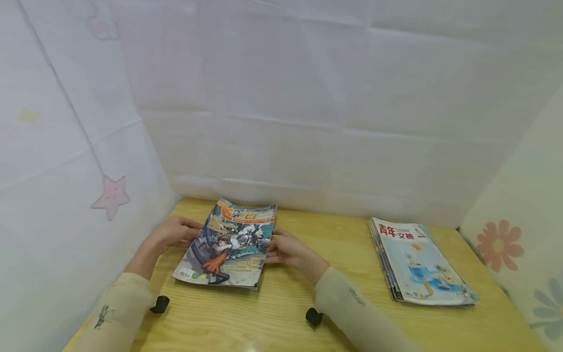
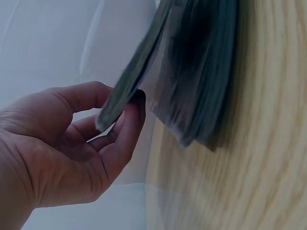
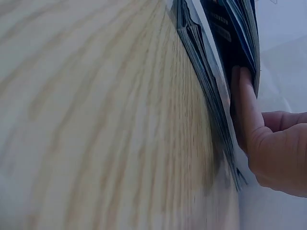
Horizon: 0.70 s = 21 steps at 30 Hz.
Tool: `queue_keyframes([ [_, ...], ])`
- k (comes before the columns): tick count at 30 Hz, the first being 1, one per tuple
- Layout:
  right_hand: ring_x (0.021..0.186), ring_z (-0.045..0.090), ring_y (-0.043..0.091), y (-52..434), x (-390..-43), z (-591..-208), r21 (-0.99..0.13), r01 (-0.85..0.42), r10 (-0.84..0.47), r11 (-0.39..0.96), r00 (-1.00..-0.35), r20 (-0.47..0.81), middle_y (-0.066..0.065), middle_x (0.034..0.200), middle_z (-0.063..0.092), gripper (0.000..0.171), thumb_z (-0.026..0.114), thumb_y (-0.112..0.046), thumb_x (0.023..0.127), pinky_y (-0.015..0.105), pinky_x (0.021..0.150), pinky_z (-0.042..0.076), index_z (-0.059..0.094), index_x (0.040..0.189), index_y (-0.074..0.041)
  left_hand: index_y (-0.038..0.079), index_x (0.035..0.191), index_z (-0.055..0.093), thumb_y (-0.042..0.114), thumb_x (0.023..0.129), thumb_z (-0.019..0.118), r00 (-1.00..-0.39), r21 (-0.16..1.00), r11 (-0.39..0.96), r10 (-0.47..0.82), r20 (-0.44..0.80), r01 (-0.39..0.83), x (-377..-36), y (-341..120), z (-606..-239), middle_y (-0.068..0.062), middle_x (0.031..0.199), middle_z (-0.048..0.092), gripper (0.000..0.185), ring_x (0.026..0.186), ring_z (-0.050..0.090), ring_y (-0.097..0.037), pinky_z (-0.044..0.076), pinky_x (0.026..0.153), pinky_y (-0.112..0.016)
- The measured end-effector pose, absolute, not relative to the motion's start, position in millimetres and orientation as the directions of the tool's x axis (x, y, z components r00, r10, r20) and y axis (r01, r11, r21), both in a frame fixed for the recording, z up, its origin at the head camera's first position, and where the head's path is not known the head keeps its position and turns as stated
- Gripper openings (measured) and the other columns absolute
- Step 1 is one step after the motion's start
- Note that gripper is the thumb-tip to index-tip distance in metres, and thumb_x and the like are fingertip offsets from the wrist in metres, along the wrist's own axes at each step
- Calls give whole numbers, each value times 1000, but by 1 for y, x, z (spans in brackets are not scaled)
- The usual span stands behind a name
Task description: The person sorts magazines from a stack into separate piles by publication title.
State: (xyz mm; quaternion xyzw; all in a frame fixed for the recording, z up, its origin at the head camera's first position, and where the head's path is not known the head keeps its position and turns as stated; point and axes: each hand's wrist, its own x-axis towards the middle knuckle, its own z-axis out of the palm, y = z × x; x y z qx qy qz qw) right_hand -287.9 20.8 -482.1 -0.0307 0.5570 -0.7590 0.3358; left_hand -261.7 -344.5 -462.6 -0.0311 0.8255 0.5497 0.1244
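A stack of magazines (image 1: 220,274) lies on the left part of the wooden table (image 1: 272,318). Its top magazine (image 1: 228,239) has a colourful comic cover. My left hand (image 1: 191,232) holds the left edge of the top magazine (image 2: 136,67), pinched between thumb and curled fingers (image 2: 132,120) and raised off the stack (image 2: 201,81). My right hand (image 1: 273,250) holds the right edge. In the right wrist view a fingertip (image 3: 242,91) is tucked between the upper magazines (image 3: 240,28) and the lower ones (image 3: 201,72).
A second stack of magazines (image 1: 420,261) with a pale blue cover lies at the right of the table. White cloth walls (image 1: 308,122) close in the back and both sides. Bare wood lies between the stacks and along the front edge.
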Motion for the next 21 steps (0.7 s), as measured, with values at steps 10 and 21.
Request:
queue_keyframes([
  [10,91,70,43,21,-289,-483,-874,477,-509,-97,-778,-368,36,122,61,86,43,18,88,57,85,55,13,163,-9,-14,135,56,5,99,65,-969,877,427,5,-247,-221,-264,-327,-468,-27,121,66,42,98,70,-28,59,80,-41],
  [21,84,72,38,34,-293,-484,-906,421,-458,-46,-815,-356,28,108,66,55,55,8,97,48,81,59,37,149,11,-18,132,56,2,100,61,-976,858,474,-17,-217,-199,-261,-321,-465,-32,124,62,38,96,70,-27,59,79,-40],
])
